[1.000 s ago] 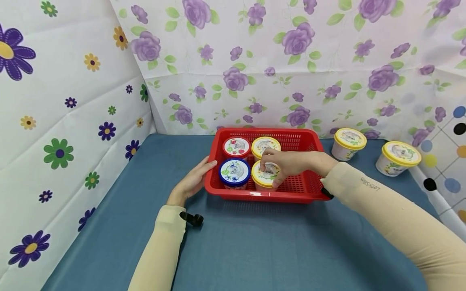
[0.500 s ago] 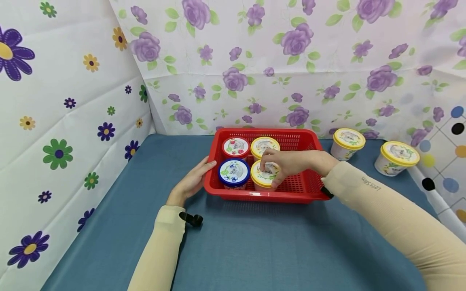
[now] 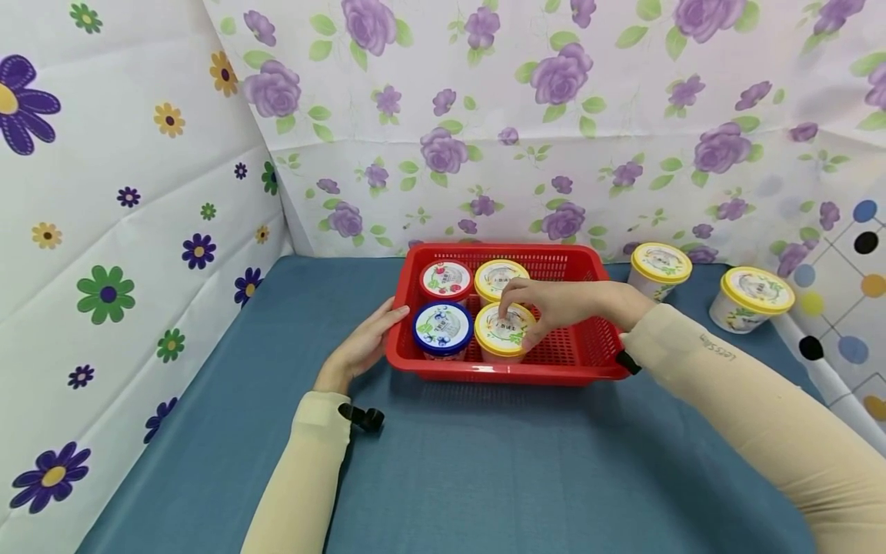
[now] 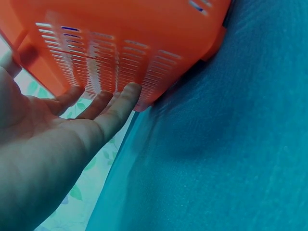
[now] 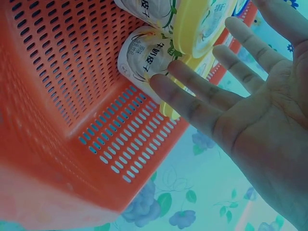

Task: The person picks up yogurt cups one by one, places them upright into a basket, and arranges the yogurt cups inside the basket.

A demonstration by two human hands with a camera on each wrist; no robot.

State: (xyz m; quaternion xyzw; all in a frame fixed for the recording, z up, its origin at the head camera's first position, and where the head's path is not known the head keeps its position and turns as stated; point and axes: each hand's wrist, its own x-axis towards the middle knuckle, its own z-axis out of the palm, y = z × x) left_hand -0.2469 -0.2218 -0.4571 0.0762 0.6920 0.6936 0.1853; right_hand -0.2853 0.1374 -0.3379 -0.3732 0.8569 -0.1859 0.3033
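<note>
A red plastic basket (image 3: 498, 375) stands on the blue cloth with lidded tubs on its left side. They are a red-lidded tub (image 3: 446, 280), a blue-lidded tub (image 3: 443, 326) and two yellow-lidded ones. My left hand (image 3: 363, 342) rests its fingers against the basket's left wall; in the left wrist view, they extend along the slotted side. Over the front yellow-lidded tub (image 3: 504, 329) hovers my right hand (image 3: 564, 304). Its fingers (image 5: 185, 103) look spread and loosely straight in the right wrist view, with nothing gripped. The rear yellow-lidded tub (image 3: 500, 277) is partly hidden.
Outside the basket, to its right, stand two more yellow-lidded tubs, one near the back wall (image 3: 659, 271) and another farther right (image 3: 751, 298). Flowered sheets (image 3: 443, 154) hang behind and at both sides of the blue cloth (image 3: 484, 469).
My right hand's fingers have loosened and drawn slightly up and right from the front yellow-lidded tub. The left hand stays at the basket; the head view has shifted slightly.
</note>
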